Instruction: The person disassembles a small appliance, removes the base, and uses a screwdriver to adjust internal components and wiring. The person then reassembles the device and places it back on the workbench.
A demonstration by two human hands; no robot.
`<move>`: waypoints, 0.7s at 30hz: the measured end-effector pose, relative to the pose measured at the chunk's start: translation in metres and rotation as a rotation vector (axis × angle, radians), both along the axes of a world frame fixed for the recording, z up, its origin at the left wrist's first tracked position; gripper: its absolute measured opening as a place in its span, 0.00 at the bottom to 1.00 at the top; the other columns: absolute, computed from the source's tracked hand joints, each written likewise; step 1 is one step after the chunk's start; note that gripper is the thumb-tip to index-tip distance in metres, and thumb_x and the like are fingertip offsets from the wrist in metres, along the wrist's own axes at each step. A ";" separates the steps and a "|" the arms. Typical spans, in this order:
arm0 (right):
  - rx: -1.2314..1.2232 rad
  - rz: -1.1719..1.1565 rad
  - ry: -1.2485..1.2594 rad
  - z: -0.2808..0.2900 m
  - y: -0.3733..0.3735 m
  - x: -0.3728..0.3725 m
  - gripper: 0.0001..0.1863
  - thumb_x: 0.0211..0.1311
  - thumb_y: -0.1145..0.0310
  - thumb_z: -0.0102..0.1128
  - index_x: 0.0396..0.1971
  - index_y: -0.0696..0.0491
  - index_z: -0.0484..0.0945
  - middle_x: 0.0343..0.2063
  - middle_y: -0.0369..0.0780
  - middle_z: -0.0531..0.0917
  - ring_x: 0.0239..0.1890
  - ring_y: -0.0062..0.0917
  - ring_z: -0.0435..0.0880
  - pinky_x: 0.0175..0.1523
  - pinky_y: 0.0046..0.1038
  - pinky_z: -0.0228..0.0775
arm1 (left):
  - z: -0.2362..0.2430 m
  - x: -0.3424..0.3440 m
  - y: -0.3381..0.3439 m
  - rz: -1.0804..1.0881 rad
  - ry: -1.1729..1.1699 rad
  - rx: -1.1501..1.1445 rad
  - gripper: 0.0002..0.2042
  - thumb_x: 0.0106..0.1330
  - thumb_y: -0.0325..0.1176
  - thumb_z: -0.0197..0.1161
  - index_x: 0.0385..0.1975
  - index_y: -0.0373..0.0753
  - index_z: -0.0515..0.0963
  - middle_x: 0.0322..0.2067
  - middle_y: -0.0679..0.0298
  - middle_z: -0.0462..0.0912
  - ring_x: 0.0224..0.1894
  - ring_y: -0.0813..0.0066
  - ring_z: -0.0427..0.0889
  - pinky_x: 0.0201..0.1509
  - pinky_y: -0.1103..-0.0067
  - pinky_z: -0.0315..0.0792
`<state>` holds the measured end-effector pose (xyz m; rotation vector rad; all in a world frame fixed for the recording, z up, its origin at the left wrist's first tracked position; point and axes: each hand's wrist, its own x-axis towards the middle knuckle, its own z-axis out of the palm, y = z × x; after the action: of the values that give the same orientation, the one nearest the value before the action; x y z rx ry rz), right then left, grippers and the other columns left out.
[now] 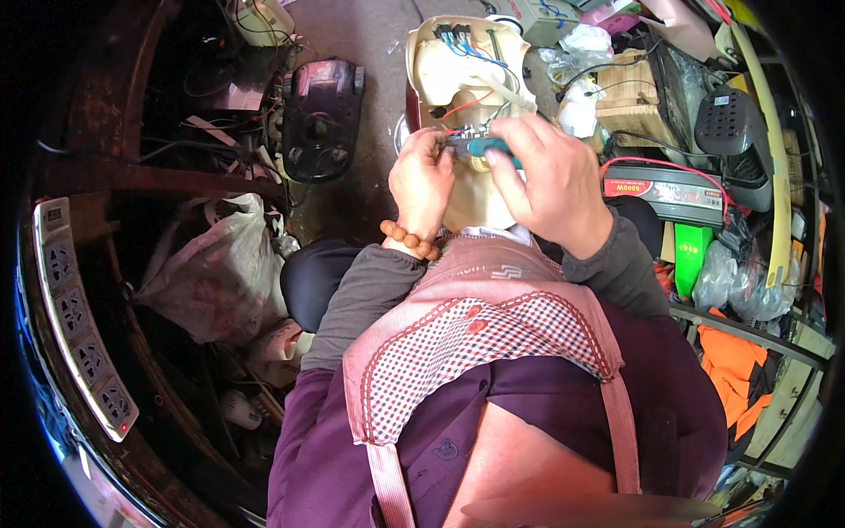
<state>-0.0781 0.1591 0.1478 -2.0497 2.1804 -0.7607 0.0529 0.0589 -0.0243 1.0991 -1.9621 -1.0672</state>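
Note:
An open cream plastic housing lies in front of me, with black connectors and blue and red wires inside. Over its near half, my left hand is closed, its fingertips pinching a small wired part with metal terminals. My right hand grips a teal-handled screwdriver, which points left toward the left fingertips. The fingers partly hide its tip and the small part.
To the left sits a dark wheeled plastic base on the floor. A power strip and a white plastic bag are farther left. At the right stand a boxy power inverter, a wooden block and a green box.

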 end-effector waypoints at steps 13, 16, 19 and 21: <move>-0.312 -0.008 -0.359 -0.036 0.021 -0.035 0.10 0.57 0.82 0.65 0.39 0.56 0.82 0.46 0.44 0.84 0.45 0.37 0.88 0.50 0.34 0.81 | 0.001 0.001 -0.003 -0.011 0.009 -0.129 0.06 0.71 0.31 0.69 0.44 0.40 0.85 0.46 0.57 0.89 0.45 0.49 0.89 0.48 0.62 0.82; -0.558 -0.368 -1.377 -0.085 0.044 -0.051 0.13 0.69 0.83 0.62 0.50 0.57 0.78 0.45 0.43 0.85 0.47 0.36 0.90 0.55 0.34 0.84 | -0.002 0.001 -0.001 -0.038 -0.045 -0.180 0.06 0.73 0.33 0.68 0.44 0.39 0.82 0.44 0.54 0.88 0.42 0.47 0.88 0.45 0.60 0.82; -0.600 -0.593 -1.741 -0.144 0.080 -0.051 0.12 0.72 0.81 0.58 0.50 0.52 0.75 0.48 0.47 0.86 0.48 0.40 0.90 0.54 0.40 0.84 | -0.004 0.003 -0.005 -0.047 -0.124 -0.265 0.08 0.74 0.34 0.69 0.45 0.38 0.81 0.41 0.51 0.87 0.40 0.46 0.88 0.42 0.60 0.82; -0.514 -0.696 -1.870 -0.160 0.101 -0.032 0.14 0.72 0.79 0.58 0.54 0.52 0.72 0.46 0.46 0.85 0.46 0.39 0.88 0.54 0.42 0.82 | -0.008 0.002 -0.007 -0.059 -0.139 -0.305 0.10 0.75 0.34 0.70 0.48 0.35 0.82 0.40 0.50 0.88 0.38 0.47 0.89 0.41 0.62 0.83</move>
<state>-0.1100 0.2599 -0.0126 0.1271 1.2482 -2.0768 0.0551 0.0522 -0.0322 0.9734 -2.1916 -0.7044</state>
